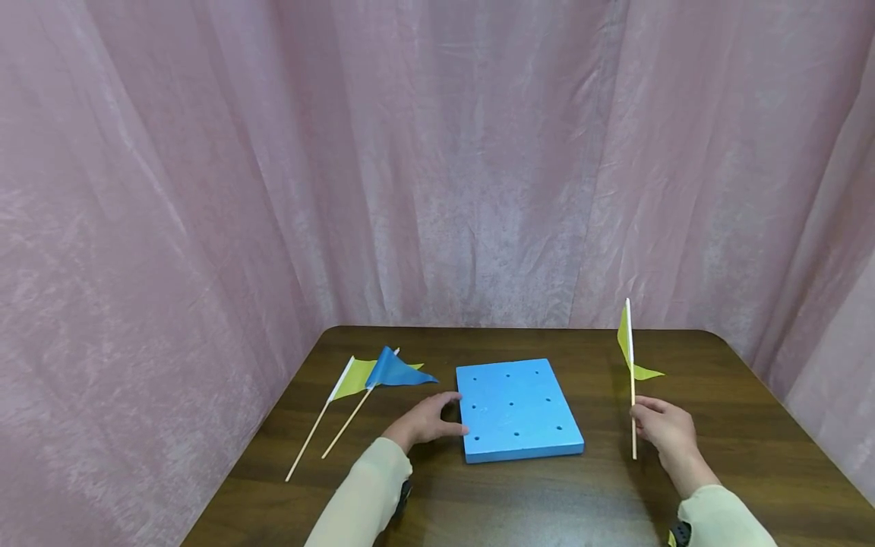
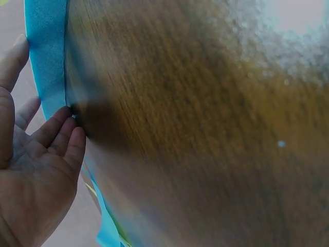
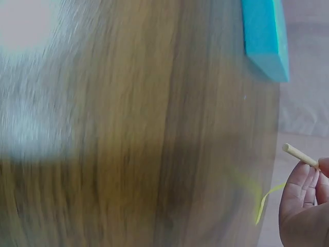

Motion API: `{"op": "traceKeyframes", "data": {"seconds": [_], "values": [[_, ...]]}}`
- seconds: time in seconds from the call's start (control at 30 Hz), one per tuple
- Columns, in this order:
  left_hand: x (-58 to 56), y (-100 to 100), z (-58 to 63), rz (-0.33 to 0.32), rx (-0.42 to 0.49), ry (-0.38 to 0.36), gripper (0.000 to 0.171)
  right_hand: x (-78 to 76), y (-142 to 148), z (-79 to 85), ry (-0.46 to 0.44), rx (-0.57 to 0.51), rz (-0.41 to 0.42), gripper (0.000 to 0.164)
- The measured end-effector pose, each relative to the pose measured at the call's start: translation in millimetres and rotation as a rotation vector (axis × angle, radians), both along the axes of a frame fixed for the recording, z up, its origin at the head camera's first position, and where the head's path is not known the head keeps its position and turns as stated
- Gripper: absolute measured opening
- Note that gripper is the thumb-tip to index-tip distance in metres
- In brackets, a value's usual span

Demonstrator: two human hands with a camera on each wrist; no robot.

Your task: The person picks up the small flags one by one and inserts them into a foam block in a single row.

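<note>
A blue square board (image 1: 511, 418) with several small holes in its top lies on the table. My left hand (image 1: 429, 419) touches the board's left edge, thumb and fingers spread apart; in the left wrist view its fingertips meet the side of the board (image 2: 49, 56). Right of the board, my right hand (image 1: 666, 433) pinches the wooden stick of a yellow flag (image 1: 623, 334), held upright with the cloth at the top. The stick's lower end (image 3: 294, 149) pokes out past the fingers in the right wrist view.
On the table's left side lie a blue flag (image 1: 396, 371) and a yellow flag (image 1: 352, 380), the blue cloth partly covering the yellow. Pink curtains (image 1: 437, 167) hang behind and beside the brown wooden table (image 1: 519, 501).
</note>
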State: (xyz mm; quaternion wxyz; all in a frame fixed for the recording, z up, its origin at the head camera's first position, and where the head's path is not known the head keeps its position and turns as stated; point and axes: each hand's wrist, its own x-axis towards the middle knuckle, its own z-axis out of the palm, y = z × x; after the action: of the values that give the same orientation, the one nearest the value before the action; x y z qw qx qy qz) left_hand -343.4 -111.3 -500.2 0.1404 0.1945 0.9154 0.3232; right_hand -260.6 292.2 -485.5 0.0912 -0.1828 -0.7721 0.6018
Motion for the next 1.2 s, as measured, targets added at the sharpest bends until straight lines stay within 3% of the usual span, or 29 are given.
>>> {"op": "traceKeyframes", "data": {"seconds": [0.43,1.2], "values": [[-0.8,-0.5,1.4,0.012,0.004,0.003,0.074,-2.8,-27.6,14.6,0.107,-0.111,-0.006,0.035],[-2.2,1.5,1.6,0.024,-0.010,-0.009,0.074,-4.9,-46.5,21.7,0.182,-0.127,-0.003,0.027]]}}
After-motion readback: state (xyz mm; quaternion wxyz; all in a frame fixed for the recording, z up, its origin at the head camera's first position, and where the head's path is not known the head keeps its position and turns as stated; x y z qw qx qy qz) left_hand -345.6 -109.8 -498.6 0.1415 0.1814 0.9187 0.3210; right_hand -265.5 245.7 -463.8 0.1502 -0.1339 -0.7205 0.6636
